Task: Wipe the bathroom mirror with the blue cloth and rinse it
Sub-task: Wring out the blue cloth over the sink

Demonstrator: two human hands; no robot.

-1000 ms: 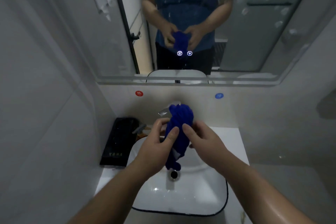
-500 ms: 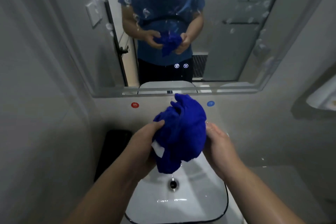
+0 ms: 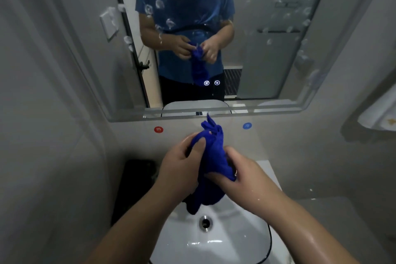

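The cloth (image 3: 211, 163) is deep royal blue, plain; the sink (image 3: 214, 240) below it is glossy white with a thin black rim and a silver drain (image 3: 205, 223); on the grey wall above the cloth sit a red round sticker (image 3: 158, 129) and a blue one (image 3: 247, 126); the mirror (image 3: 267, 49) is dotted with whitish smears; left of the sink lies a black tray (image 3: 137, 180).
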